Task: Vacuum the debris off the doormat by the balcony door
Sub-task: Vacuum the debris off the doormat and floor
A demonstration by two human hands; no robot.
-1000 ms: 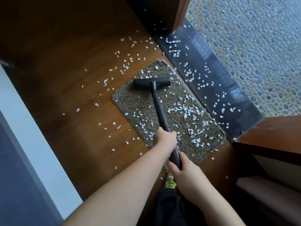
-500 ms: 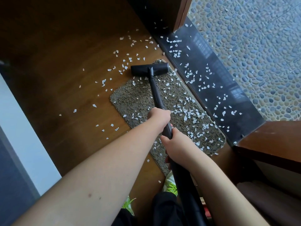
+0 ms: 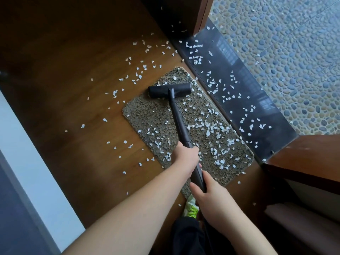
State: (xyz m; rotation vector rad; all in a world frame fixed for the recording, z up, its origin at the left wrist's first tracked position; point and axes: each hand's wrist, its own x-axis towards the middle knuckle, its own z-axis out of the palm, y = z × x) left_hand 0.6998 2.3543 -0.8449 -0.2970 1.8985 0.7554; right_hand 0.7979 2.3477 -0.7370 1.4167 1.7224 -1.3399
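Observation:
A brown shaggy doormat (image 3: 147,118) lies on the wooden floor beside the dark door sill. White paper scraps (image 3: 211,127) cover mostly its right and near parts. A black vacuum head (image 3: 170,90) rests on the mat's far end, its black tube (image 3: 181,126) running back toward me. My left hand (image 3: 184,157) grips the tube higher up. My right hand (image 3: 211,197) grips it just below, closer to my body.
More white scraps are scattered on the wooden floor (image 3: 92,107) left of the mat and on the dark sill (image 3: 239,85). Pebbled balcony paving (image 3: 294,52) lies beyond. A wooden frame (image 3: 303,153) stands at right. My green-laced shoe (image 3: 191,208) touches the mat's near edge.
The vacuum head was pushed to the mat's far edge, then pulled back toward me onto the mat. Both hands drew back with the tube.

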